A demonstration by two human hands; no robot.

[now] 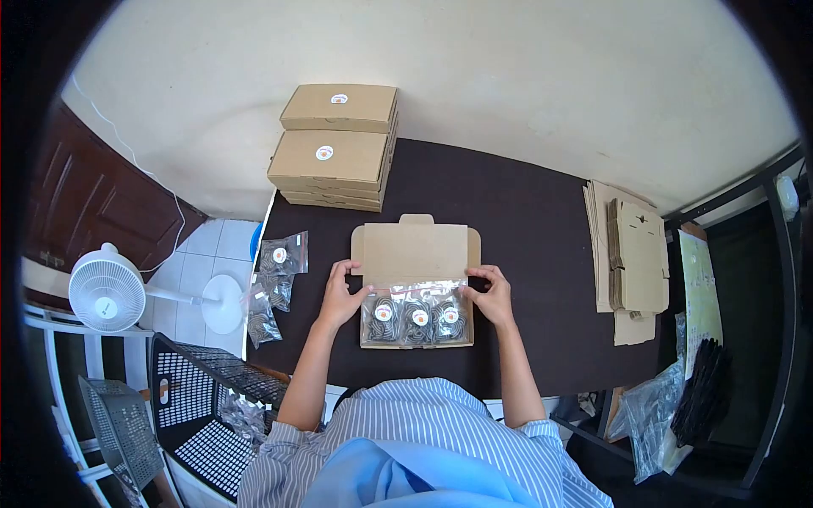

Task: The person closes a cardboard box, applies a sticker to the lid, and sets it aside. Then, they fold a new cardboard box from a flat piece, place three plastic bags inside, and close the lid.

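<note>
A brown cardboard box (415, 247) lies with its lid raised on the dark tabletop in front of me. Three clear zip bags (417, 315) of dark coiled items, each with a round white sticker, sit side by side in its tray. My left hand (342, 294) grips the box's left side near the lid fold, fingers at the side flap and thumb over the left bag's top edge. On the right side, my right hand (492, 296) grips the box in the same way, its thumb by the right bag. What the coiled items are I cannot make out.
Closed, stickered boxes (330, 158) are stacked at the back left. More filled bags (277, 275) lie at the table's left edge. Flat cardboard blanks (637, 254) are at right. A black crate (199, 385) and white fan (108, 288) stand left of the table.
</note>
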